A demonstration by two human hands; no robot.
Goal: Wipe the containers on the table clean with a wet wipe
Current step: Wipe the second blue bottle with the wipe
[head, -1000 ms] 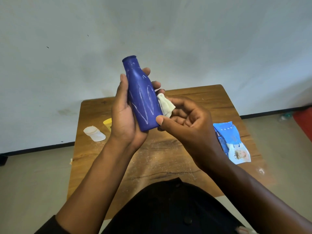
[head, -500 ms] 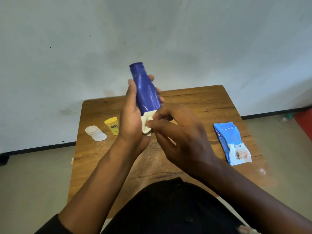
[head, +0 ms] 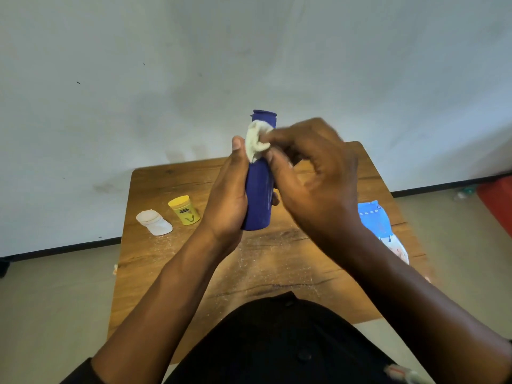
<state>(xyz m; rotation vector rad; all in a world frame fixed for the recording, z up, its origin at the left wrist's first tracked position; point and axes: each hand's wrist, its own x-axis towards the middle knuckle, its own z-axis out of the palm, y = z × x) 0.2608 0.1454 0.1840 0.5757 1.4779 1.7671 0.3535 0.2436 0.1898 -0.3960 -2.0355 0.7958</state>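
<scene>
My left hand (head: 228, 195) grips the upright blue plastic bottle (head: 259, 195); my right hand (head: 310, 173) pinches a crumpled white wipe (head: 256, 142), now risen from base to neck.

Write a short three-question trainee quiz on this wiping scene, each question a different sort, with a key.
1. True or false: the left hand holds the blue bottle upright above the table.
2. Multiple choice: where on the bottle does the right hand press the wipe? A. the base B. near the cap end C. nowhere, it lies on the table
3. Fill in: on the table's left side, the yellow jar stands beside a ______ container lying on its side.

Key: 1 true; 2 B; 3 white.
</scene>
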